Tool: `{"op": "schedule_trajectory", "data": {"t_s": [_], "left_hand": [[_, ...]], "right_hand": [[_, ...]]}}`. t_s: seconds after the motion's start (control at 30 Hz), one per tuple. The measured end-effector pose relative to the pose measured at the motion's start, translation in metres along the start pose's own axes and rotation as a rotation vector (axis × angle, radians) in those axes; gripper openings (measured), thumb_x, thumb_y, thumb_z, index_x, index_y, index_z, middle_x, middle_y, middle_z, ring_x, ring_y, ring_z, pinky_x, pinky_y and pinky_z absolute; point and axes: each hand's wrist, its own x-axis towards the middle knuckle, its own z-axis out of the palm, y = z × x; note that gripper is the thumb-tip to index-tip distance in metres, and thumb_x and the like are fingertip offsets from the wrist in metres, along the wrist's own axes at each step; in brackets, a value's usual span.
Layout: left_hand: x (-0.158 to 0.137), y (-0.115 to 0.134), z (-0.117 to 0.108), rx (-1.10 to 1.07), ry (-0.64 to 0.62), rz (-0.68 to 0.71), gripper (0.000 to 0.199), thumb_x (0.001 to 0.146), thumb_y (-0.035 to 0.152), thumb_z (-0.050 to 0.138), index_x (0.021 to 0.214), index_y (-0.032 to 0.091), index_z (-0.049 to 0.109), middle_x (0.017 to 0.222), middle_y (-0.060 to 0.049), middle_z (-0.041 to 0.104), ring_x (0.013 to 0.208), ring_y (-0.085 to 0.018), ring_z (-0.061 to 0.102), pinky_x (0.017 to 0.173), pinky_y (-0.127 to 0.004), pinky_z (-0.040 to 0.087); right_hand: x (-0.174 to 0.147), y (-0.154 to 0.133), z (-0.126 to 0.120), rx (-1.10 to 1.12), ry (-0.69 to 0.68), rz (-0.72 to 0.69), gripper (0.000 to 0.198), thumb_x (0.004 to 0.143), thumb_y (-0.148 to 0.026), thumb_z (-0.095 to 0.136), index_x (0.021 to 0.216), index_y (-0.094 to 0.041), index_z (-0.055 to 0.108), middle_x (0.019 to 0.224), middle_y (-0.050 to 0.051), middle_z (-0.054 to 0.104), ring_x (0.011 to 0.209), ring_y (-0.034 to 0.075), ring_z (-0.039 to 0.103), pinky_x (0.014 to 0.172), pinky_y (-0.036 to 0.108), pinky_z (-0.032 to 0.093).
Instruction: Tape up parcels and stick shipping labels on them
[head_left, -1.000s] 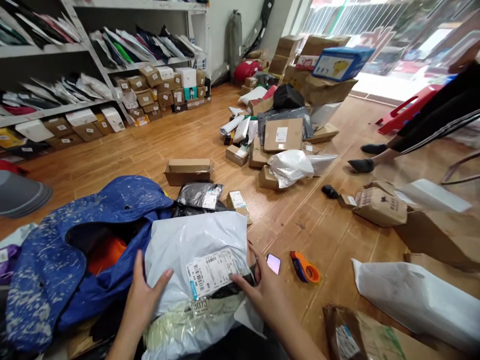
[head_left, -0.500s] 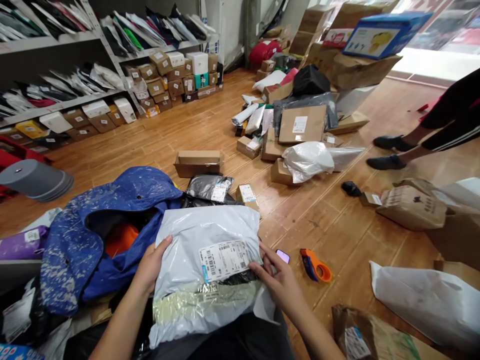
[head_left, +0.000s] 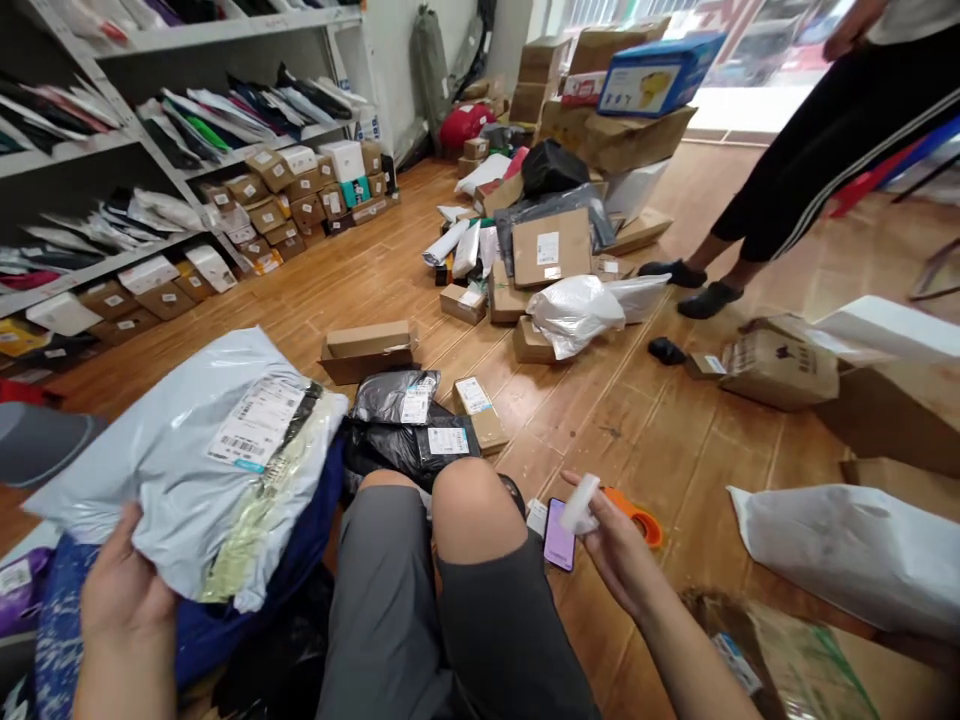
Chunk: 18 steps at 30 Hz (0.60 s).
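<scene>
My left hand grips the lower edge of a white plastic mailer. The mailer is tilted, with a printed label and a yellowish clear-taped strip facing up. Beneath it lies a blue, white-speckled bag, mostly covered. Out to the right, my right hand pinches a small translucent white strip between thumb and fingers. Under that strip, a phone with a lit purple screen rests on the floor. An orange tape dispenser sits just beyond the right hand, partly hidden by it.
Black parcels and a small carton lie before my knees. A pile of boxes and bags stands further off. Shelves of parcels line the left. Another person's legs stand at right, behind more cartons.
The mailer has moved from my lap to the left, in my left hand alone. My right hand has let go of it and moved right with the white strip. The view has shifted right.
</scene>
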Motion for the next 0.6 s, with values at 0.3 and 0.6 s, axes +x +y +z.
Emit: {"op": "schedule_trajectory", "data": {"t_s": [0.3, 0.6], "left_hand": [[0.028, -0.021, 0.074, 0.066, -0.070, -0.133, 0.035, 0.106, 0.020, 0.048, 0.126, 0.011, 0.074, 0.091, -0.009, 0.085, 0.109, -0.031, 0.082, 0.108, -0.049, 0.062], [0.053, -0.070, 0.126, 0.152, -0.275, -0.252, 0.042, 0.107, 0.037, 0.055, 0.137, 0.013, 0.073, 0.114, -0.013, 0.085, 0.127, -0.033, 0.074, 0.112, -0.045, 0.059]], "right_hand": [[0.028, 0.061, -0.031, 0.000, 0.190, 0.154, 0.042, 0.059, -0.049, 0.093, 0.069, -0.021, 0.063, 0.062, -0.002, 0.064, 0.054, 0.015, 0.056, 0.049, 0.023, 0.043], [0.043, 0.089, -0.054, -0.094, 0.312, 0.128, 0.035, 0.077, -0.054, 0.086, 0.072, -0.029, 0.062, 0.062, 0.003, 0.063, 0.054, 0.025, 0.062, 0.048, 0.038, 0.053]]}}
